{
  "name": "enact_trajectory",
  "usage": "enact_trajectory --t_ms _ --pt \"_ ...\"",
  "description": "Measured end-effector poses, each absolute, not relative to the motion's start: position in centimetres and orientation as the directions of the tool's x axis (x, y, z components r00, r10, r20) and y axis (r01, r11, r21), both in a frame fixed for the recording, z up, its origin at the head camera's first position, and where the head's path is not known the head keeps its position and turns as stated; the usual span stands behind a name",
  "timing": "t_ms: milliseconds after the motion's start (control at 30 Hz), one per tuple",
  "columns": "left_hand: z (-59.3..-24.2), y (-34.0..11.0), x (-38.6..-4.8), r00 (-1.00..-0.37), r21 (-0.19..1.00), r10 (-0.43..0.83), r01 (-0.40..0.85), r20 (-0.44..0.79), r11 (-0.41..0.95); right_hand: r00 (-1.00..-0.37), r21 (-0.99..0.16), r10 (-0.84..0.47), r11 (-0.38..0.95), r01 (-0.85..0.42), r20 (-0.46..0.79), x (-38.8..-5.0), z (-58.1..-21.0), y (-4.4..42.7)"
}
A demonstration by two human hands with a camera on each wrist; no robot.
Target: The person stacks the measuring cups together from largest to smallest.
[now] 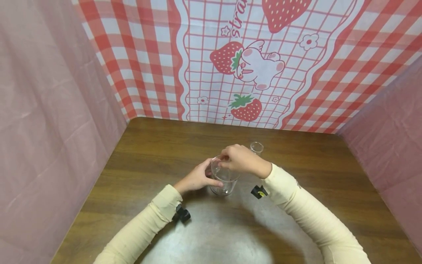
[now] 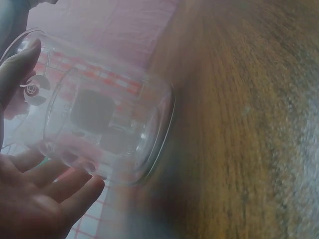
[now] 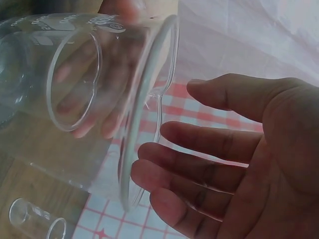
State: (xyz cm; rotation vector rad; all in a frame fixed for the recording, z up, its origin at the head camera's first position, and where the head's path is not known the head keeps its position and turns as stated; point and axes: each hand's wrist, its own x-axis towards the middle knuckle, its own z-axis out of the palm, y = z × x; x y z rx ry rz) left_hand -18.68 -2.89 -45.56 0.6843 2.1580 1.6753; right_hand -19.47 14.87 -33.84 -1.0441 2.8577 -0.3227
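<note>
A large clear glass beaker [image 1: 225, 189] with white printed markings stands on the wooden table. Inside it sits a smaller glass beaker, whose rim [image 3: 49, 102] shows through the wall in the right wrist view. My left hand [image 1: 196, 179] holds the large beaker from the left, thumb on the near side and fingers around the far side. Over the mouth is my right hand [image 1: 242, 160], its fingers loosely bent and apart, holding nothing. In the right wrist view its fingertips [image 3: 149, 174] are close to the large rim; whether they touch it I cannot tell.
Behind my right hand stands another small glass beaker [image 1: 256, 147]. The brown table [image 1: 158, 139] ends at a strawberry-print cloth backdrop [image 1: 230, 84]. Pink curtains hang at the left [image 1: 59, 110] and right [image 1: 385, 139].
</note>
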Motion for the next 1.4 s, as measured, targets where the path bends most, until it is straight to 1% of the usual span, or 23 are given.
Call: enact_trajectory --t_ms 333,600,833,1167,1400 --pt "-45.6 -2.9 -18.9 -0.835 0.965 0.548 0.179 0.045 0.194 -0.759 -0.236 -0.650 0.734 -0.637 0.030 -19.9 -33.1 15.3" --pt "-45.6 -2.9 -19.0 -0.821 0.963 0.569 0.195 0.056 0.186 -0.773 -0.227 -0.634 0.750 -0.621 0.019 -20.0 -32.7 15.5" --pt "-45.7 -2.9 -19.1 -0.822 0.965 0.565 0.193 0.061 0.177 -0.779 -0.227 -0.626 0.757 -0.613 0.016 -20.2 -32.5 15.9" --pt "-45.7 -3.0 -19.0 -0.814 0.959 0.577 0.209 0.062 0.191 -0.812 -0.230 -0.584 0.792 -0.565 -0.016 -20.3 -32.2 16.4" --pt "-45.7 -3.0 -19.0 -0.808 0.956 0.585 0.220 0.067 0.195 -0.802 -0.210 -0.597 0.784 -0.584 0.002 -20.5 -31.9 16.7"
